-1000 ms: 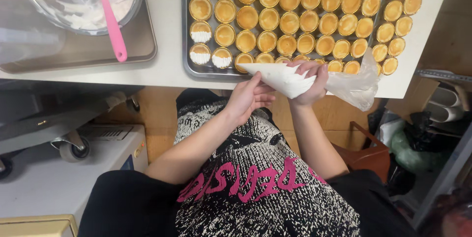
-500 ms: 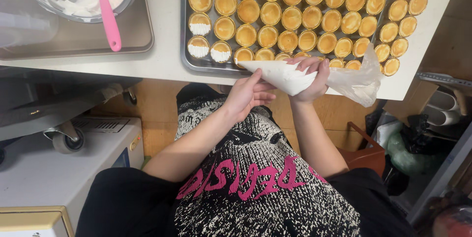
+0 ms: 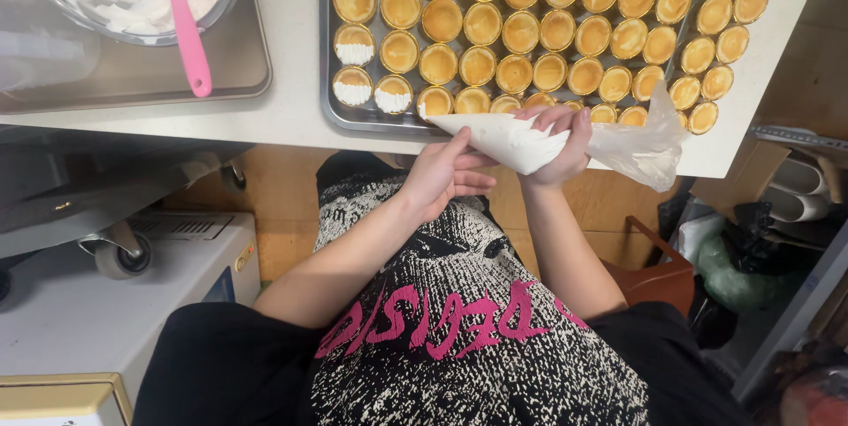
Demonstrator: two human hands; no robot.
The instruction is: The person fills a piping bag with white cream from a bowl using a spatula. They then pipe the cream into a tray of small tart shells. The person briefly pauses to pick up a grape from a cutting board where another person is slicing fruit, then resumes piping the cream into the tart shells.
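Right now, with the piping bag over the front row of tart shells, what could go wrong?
The piping bag tip sits at the tray's near edge, so cream could land on the rim or the white table instead of a shell. The right hand squeezes mid-bag; cream might push back into the loose twisted tail. The left hand only steadies it.
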